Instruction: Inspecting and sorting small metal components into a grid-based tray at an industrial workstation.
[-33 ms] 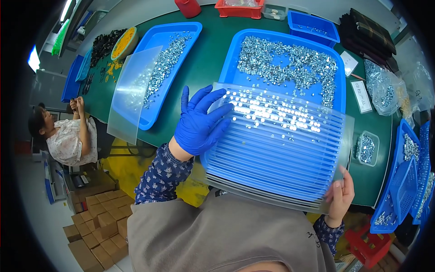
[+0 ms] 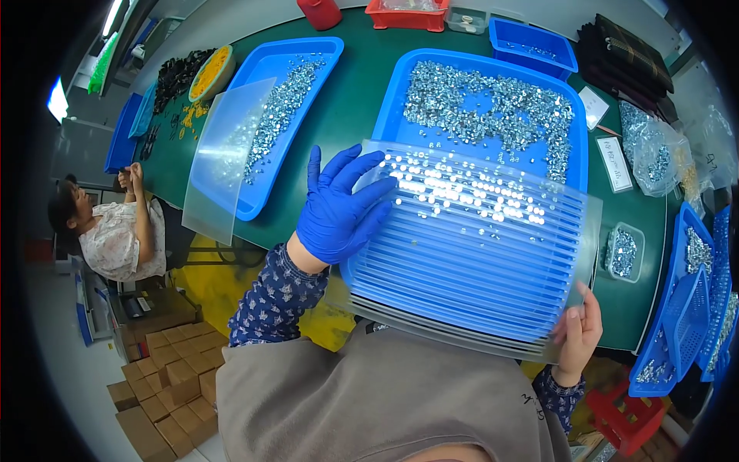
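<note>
A clear ridged plastic tray (image 2: 462,285) lies tilted in front of me, over the near part of a big blue tray (image 2: 396,85). Small shiny metal pieces (image 2: 469,189) sit in the grooves across its far half. My right hand (image 2: 581,331), bare, grips the ridged tray at its near right corner, thumb on top. On the far left corner rests my left hand (image 2: 339,208) in a blue glove, fingers spread and their tips by the leftmost pieces. Nothing shows held in it. Many more metal pieces (image 2: 493,104) lie heaped at the blue tray's far side.
To the left, a second blue tray (image 2: 308,50) holds metal pieces beneath a frosted sheet (image 2: 212,177). A small clear box (image 2: 623,252), plastic bags (image 2: 654,158) and blue baskets (image 2: 685,308) stand right. Another person (image 2: 119,231) sits at the left; a red stool (image 2: 627,416) stands lower right.
</note>
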Demonstrator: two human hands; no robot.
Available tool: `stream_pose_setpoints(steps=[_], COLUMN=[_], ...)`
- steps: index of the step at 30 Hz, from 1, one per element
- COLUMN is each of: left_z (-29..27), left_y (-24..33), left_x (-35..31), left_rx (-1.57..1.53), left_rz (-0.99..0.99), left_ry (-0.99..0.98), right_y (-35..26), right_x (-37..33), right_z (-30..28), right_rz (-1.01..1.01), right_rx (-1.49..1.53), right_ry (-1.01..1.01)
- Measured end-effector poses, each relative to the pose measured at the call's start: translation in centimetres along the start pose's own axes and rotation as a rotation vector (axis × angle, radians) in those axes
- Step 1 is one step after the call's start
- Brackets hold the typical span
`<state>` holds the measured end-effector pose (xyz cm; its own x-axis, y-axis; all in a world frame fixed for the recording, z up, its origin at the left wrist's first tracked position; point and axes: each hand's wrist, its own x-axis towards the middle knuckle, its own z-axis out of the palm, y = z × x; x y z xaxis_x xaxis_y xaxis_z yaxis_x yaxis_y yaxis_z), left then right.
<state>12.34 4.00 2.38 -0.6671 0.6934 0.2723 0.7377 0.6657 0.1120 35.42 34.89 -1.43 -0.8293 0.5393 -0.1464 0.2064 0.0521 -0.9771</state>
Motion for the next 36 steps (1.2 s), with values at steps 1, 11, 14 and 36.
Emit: stream_pose_setpoints(steps=[1, 11, 14, 36], left_z=[0.1, -0.1, -0.4, 0.2], left_y=[0.0, -0.2, 0.4, 0.8], left_x=[0.0, -0.2, 0.0, -0.1], left_rx=[-0.002, -0.069, -0.079, 0.037], left_rz=[0.006, 0.008, -0.030, 0.083], left_ry=[0.022, 0.040, 0.006, -0.004], right_y=[0.0, 0.0, 0.2, -0.2], right_x=[0.0, 0.0, 0.0, -0.1], right_z=[0.0, -0.1, -0.1, 0.1], right_rz=[0.001, -0.004, -0.014, 0.012], right_rx=[0.001, 0.013, 0.013, 0.057], right_ry=[0.004, -0.003, -0.008, -0.019])
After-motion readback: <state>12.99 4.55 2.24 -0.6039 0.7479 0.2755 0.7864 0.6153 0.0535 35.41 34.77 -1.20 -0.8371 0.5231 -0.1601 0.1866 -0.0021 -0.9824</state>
